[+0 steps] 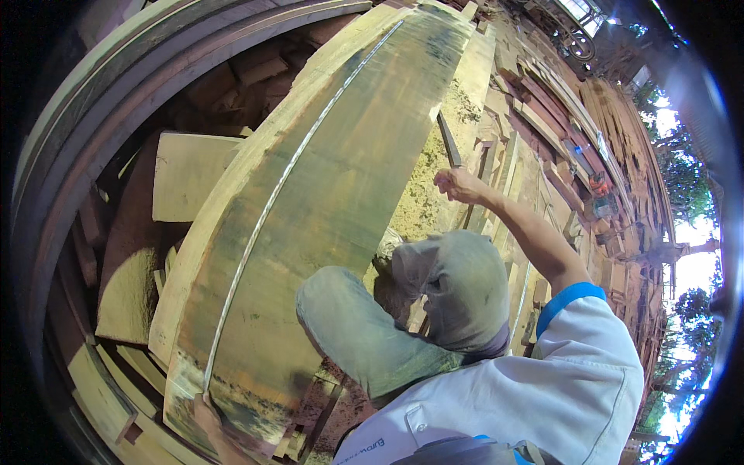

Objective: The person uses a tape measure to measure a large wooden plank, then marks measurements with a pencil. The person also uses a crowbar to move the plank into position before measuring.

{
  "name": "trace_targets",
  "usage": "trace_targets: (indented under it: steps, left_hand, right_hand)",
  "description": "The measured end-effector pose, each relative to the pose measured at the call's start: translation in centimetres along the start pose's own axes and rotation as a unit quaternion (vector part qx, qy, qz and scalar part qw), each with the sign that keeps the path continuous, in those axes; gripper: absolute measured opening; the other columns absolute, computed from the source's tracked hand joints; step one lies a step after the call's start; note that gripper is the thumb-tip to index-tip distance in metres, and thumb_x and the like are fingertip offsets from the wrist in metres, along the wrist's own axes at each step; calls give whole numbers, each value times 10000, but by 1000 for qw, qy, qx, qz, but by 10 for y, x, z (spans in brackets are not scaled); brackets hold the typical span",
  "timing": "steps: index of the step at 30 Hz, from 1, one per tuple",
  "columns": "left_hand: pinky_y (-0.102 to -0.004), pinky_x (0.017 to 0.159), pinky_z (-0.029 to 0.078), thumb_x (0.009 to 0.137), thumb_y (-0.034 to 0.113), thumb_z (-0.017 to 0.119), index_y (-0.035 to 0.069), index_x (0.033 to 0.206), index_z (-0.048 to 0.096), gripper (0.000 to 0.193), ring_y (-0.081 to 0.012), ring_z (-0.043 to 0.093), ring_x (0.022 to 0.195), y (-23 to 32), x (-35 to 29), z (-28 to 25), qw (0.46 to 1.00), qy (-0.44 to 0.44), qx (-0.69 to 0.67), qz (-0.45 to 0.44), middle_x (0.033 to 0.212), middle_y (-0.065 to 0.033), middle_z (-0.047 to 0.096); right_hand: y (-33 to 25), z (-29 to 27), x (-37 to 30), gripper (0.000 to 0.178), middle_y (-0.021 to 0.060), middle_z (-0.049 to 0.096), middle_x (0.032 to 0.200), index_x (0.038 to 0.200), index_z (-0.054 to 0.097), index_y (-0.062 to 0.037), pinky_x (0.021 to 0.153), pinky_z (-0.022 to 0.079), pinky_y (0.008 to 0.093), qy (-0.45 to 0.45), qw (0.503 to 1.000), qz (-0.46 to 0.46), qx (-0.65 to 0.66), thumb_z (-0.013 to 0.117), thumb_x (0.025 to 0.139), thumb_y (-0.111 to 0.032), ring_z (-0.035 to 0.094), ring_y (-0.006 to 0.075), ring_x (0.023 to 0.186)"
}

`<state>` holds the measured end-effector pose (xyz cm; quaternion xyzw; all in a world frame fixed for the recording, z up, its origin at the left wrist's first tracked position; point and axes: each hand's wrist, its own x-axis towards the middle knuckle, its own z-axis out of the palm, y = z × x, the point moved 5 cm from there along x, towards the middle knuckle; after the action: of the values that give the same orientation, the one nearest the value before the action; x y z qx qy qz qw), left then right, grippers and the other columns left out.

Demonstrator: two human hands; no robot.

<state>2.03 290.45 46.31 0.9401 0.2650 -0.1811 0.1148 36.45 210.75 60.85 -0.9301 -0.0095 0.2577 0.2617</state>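
1. So the setting first: a timber yard or workshop by the look of it, with stacked boards piled up along the right and greenery and bright daylight seen past them.
2. Offcuts are heaped in the shade on the left, a pale squarish board among them, and that side is bordered by long beams, bent by the fisheye.
3. The main surface is a big wooden slab, brownish-green, with dark blotches at both ends and a paler, rough left edge. Sawdust is scattered just off its right side.
4. The slab is laid flat, its long axis run from lower left to upper right, away from the person. Grey-trousered knees are seen over its near right part.
5. The pale, thin strip is laid on top of the slab, nearer its left edge, pointed the same lengthwise way, from the near end almost to the far one.
6. The strip's near end is met by the left hand; whether it's pinched or just pressed can't be told.
7. The right hand is held out past the slab's right edge, fingers curled, right by a dark narrow bar. Whether the bar is gripped can't be told.
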Motion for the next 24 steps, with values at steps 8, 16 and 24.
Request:
trace_targets:
  steps: [8,16,24]
  left_hand:
    - [-455,673,431,993,373,472,-9,936,586,403,-424,526,727,150,-11,-22,990,-19,-111,89,785,-254,568]
    - [-311,594,404,1022,334,446,12,811,582,408,-134,495,621,197,11,-3,951,-34,-303,57,664,-42,537]
    - [-268,552,387,1000,235,444,55,749,555,329,-89,460,600,267,-3,-40,911,-104,-395,53,655,14,505]
  right_hand:
    - [34,52,19,235,113,651,845,1059,579,-8,619,508,332,-54,997,-28,41,529,839,-72,641,193,657]
    - [39,61,35,199,110,651,851,1021,580,4,630,542,341,-60,977,28,202,527,878,-125,660,193,685]
    - [3,90,86,132,65,624,765,978,618,-26,564,522,303,-116,866,24,485,584,875,-100,621,159,634]
